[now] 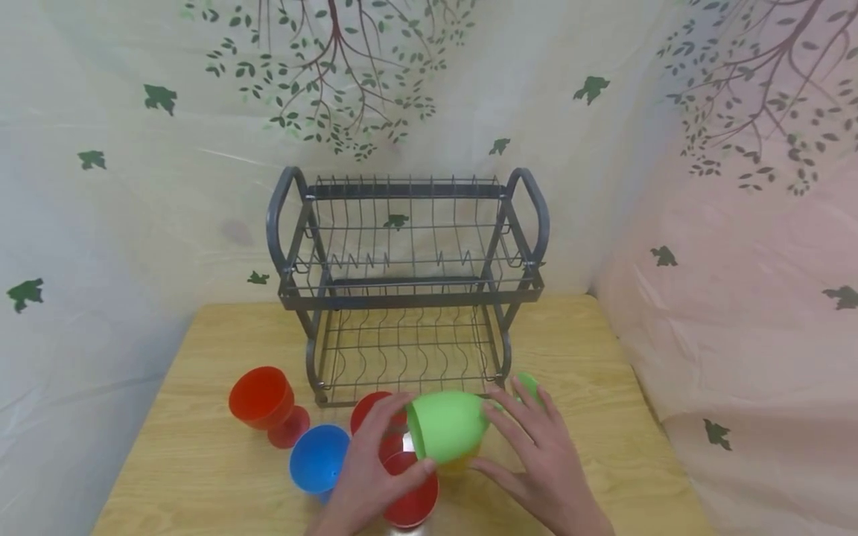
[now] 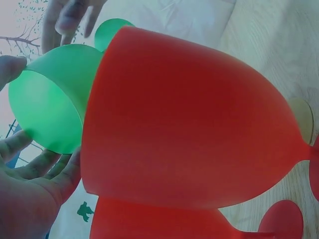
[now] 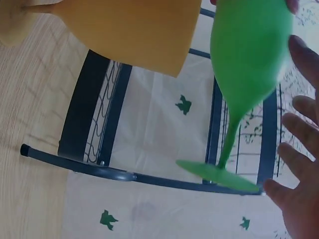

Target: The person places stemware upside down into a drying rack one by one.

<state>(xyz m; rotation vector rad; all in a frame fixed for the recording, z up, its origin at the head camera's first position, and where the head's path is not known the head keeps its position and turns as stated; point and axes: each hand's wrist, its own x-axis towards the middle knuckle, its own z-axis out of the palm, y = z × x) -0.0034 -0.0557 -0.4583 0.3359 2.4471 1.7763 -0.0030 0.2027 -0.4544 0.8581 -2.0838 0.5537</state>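
A green plastic goblet (image 1: pixel 449 424) is tipped on its side above the table, its mouth toward the left and its round foot (image 3: pixel 217 175) toward the right. My left hand (image 1: pixel 367 473) grips it at the rim, thumb on one side and fingers on the other. Beside the stem, my right hand (image 1: pixel 539 458) is spread with relaxed fingers, which are not wrapped round the goblet in the right wrist view. Below the green goblet stand two red goblets (image 1: pixel 412 495) and a yellow goblet (image 3: pixel 132 30), partly hidden by it and the hands.
A dark two-tier dish rack (image 1: pixel 409 299) stands at the back of the wooden table (image 1: pixel 570 357). Left of my left hand are a blue goblet (image 1: pixel 318 455) and another red goblet (image 1: pixel 263 402). A cloth printed with leaves and branches (image 1: pixel 201 164) hangs behind.
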